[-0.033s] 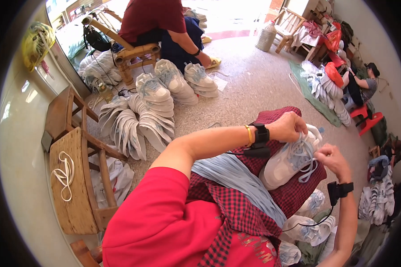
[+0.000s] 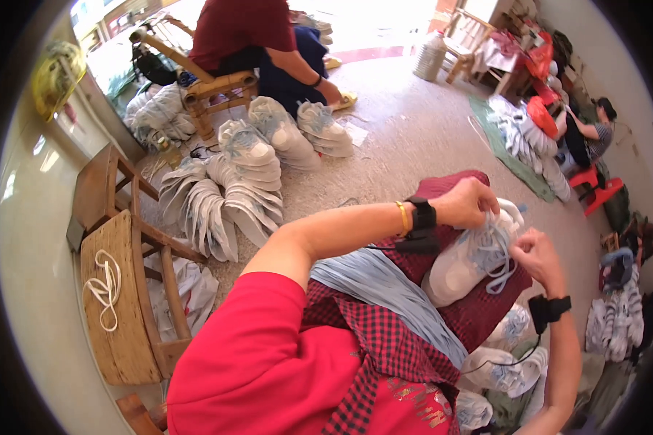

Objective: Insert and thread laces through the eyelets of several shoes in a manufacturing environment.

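A white shoe (image 2: 450, 277) with light-blue laces (image 2: 495, 250) rests on my lap, its toe toward me. My left hand (image 2: 473, 204) is closed at the top of the lacing, pinching a shoelace near the shoe's collar. Right of the shoe, my right hand (image 2: 538, 255) is closed too, thumb and finger pinched on a lace at the shoe's side. A loop of lace hangs between the shoe and that hand. Across my checked apron (image 2: 374, 326) lies a thick bundle of loose light-blue laces (image 2: 392, 290). The fingertips are small here, and the lace ends are partly hidden.
Stacked white shoes (image 2: 250, 152) stand on the floor ahead left, beside a seated person (image 2: 247, 36). A wooden bench (image 2: 127, 326) with a white cord (image 2: 105, 290) is at my left. More shoes (image 2: 500, 370) lie by my right leg. Another person (image 2: 595, 134) sits far right.
My right hand has shifted slightly up and toward the shoe. Otherwise the hands and shoe look nearly the same.
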{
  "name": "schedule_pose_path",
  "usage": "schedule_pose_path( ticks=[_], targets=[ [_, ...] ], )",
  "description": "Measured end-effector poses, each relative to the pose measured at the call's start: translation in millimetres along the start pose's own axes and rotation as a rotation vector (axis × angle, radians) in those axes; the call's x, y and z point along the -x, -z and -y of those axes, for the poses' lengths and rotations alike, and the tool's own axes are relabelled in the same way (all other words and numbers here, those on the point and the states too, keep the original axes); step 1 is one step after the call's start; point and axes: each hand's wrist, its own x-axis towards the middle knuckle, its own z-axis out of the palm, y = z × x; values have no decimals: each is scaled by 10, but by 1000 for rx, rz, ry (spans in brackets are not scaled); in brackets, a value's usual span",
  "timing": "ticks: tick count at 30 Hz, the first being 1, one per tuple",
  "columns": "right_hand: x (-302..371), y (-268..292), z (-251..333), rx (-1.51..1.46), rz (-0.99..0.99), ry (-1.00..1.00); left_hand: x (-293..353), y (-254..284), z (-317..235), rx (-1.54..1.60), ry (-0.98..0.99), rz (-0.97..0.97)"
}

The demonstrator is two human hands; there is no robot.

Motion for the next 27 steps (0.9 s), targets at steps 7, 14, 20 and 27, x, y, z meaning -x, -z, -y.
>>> schedule_pose_path(
  ticks=[7,14,20,27],
  targets=[
    [-258,-222,286,-685,-720,69,32,213,81,41,134,26],
    [-134,-243,189,-755,-496,70,-60,129,49,119,220,96],
    [-95,-440,313,-452,-436,114,-92,84,-93,-59,246,23],
    [-126,-487,296,-292,-497,180,-152,147,-81,-23,289,32]
  ],
)
